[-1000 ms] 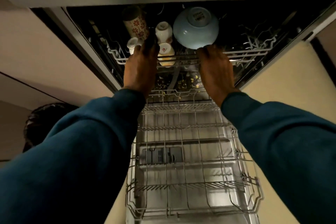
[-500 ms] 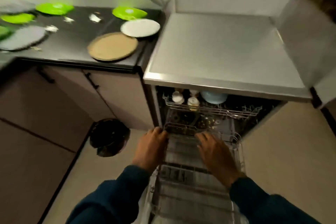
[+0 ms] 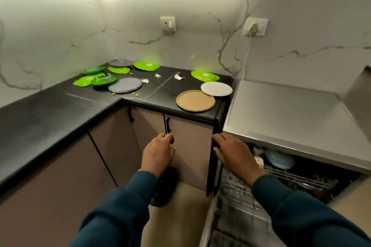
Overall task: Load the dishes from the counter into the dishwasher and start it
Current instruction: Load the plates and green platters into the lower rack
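The dishwasher (image 3: 281, 126) stands open at the right, its lower rack (image 3: 241, 212) pulled out. A light blue bowl (image 3: 279, 158) and small white cups (image 3: 258, 151) sit in the upper rack. On the black counter (image 3: 50, 110) lie a tan plate (image 3: 195, 100), a white plate (image 3: 216, 88), grey plates (image 3: 125, 87) and several green plates (image 3: 204, 76). My left hand (image 3: 158, 152) hovers in front of the cabinet door, holding nothing. My right hand (image 3: 234, 152) is raised over the rack's left edge with fingers relaxed, also holding nothing.
A dark round bin (image 3: 165, 186) stands on the floor below my left hand. Cabinet doors with black handles (image 3: 167, 125) run under the counter. Small scraps (image 3: 178, 77) lie among the plates. A plug and cord (image 3: 250, 34) hang on the marble wall.
Both hands let go of the upper rack, which is pushed in, and rose from the lower rack. My view lifted and turned left toward the counter.
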